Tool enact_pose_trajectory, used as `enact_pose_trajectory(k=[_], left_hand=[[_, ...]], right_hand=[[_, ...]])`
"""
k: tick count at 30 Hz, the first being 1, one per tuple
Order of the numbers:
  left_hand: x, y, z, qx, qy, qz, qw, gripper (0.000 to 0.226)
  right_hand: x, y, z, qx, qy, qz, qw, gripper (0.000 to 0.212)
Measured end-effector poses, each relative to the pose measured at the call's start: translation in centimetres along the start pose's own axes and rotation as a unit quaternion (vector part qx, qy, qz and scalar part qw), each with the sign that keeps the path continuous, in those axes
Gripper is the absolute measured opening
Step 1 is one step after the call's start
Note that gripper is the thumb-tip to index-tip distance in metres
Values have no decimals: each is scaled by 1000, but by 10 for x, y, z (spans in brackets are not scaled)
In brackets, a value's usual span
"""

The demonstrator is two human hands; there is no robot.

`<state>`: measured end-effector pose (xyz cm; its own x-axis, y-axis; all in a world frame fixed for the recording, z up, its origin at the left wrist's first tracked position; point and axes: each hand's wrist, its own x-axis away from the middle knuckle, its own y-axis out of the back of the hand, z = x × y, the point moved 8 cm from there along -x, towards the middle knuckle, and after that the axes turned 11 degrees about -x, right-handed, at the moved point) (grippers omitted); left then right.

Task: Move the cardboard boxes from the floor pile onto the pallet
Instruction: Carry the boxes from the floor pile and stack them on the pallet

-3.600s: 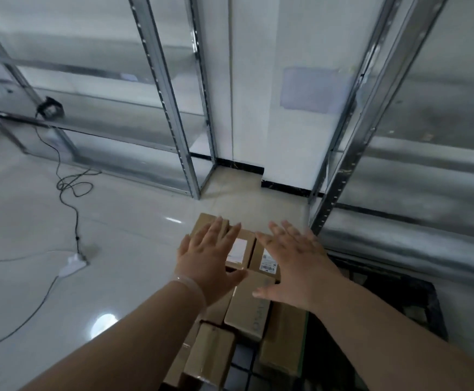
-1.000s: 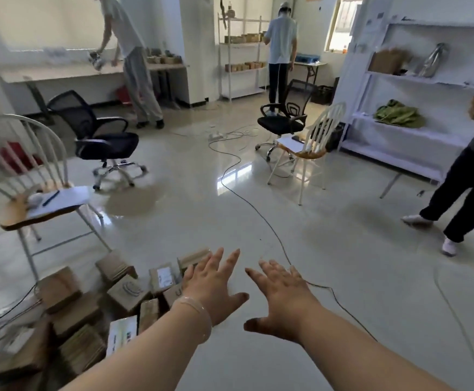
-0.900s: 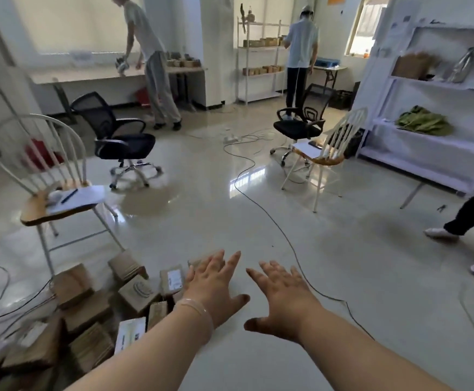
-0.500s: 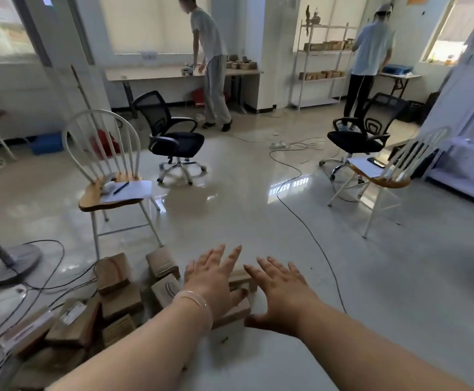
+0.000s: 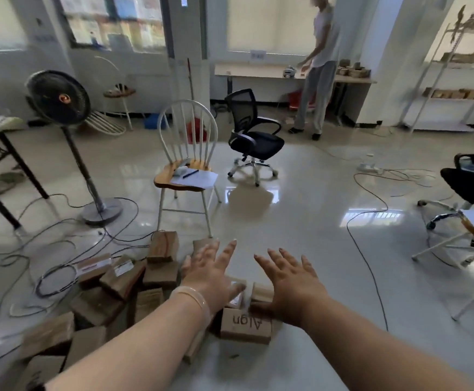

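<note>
The left hand [image 5: 213, 275] and right hand [image 5: 289, 283] are held flat, fingers spread, nothing gripped — set apart over the printed cardboard box [image 5: 245, 325], probably to bracket its sides. The other cardboard boxes [image 5: 123, 292] are piled on the floor [image 5: 300, 215]; pallet not seen.

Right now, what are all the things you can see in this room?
brown cardboard boxes: many, brown, piled on the floor, lower left
white spindle-back chair with a wooden seat: one, white and tan, behind the pile, with papers and a pen on it
black office chairs: two, black, one mid-room, one at the right edge
black standing fan: one, black, left
loose cables: several, dark, across the floor
white metal shelving: one, white, far right
person in light clothes: one, at the long desk by the window
left hand: one, open, fingers spread, over the pile
right hand: one, open, fingers spread, over the pile
</note>
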<state>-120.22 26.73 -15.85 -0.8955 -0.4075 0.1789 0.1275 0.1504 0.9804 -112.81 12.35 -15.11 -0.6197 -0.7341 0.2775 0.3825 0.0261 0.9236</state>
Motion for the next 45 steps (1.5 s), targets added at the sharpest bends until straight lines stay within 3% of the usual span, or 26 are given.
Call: enact_pose_trajectory(k=[7, 14, 28, 45], left_hand=[[8, -14, -8, 36, 121, -10, 992, 86], [18, -41, 0, 32, 178, 19, 983, 90], [-33, -31, 29, 9, 183, 14, 983, 89], [-123, -15, -90, 52, 293, -9, 955, 91]], right_hand=[[-30, -3, -30, 29, 80, 27, 996, 103], [-47, -36, -6, 61, 180, 62, 980, 101], [-111, -15, 8, 47, 219, 53, 973, 97], [-175, 58, -125, 78, 308, 63, 946, 102]])
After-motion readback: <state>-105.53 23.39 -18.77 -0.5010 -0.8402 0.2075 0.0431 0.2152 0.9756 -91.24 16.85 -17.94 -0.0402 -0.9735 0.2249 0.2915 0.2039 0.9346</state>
